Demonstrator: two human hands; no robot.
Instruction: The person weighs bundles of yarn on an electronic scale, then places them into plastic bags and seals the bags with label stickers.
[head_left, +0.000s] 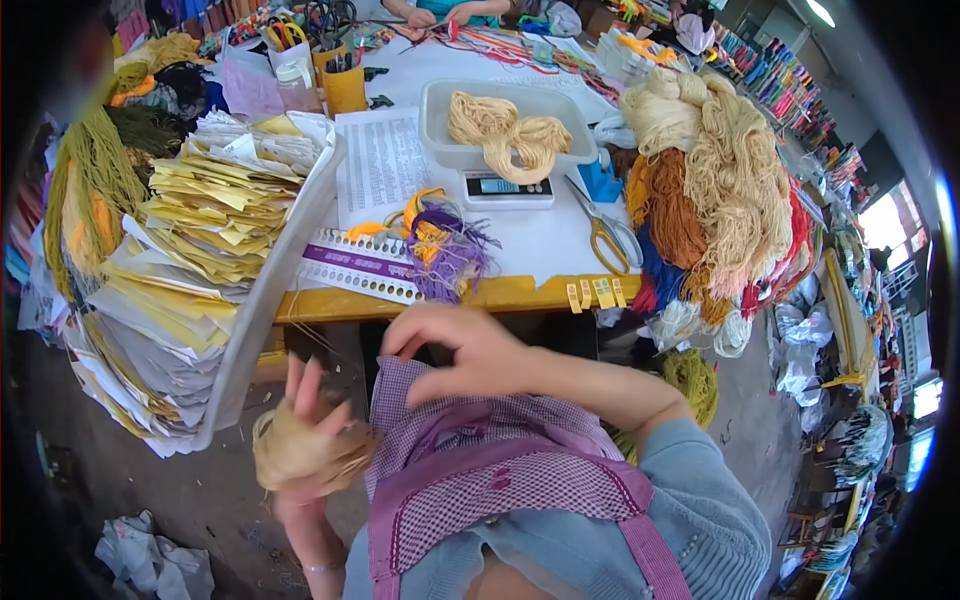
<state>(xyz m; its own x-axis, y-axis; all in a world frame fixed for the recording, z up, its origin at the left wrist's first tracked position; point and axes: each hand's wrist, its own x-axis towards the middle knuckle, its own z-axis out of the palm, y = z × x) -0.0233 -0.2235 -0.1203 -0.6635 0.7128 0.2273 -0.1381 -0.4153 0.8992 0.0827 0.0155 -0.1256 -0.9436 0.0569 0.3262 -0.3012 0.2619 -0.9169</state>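
The left hand (318,425) carries the beige yarn bundle (310,452) beside the apron (500,475), below the front edge of the table (510,292). Its fingers are extended; motion blur hides whether they close on the yarn. The right hand (455,350) is open, thumb and fingers widely separated, over the apron's upper edge and near the table edge. Lateral room for the left hand lies between the paper-filled bin (240,345) and the apron. The purple yarn (458,262) reaches the table edge; the scissors (608,235) lie farther right.
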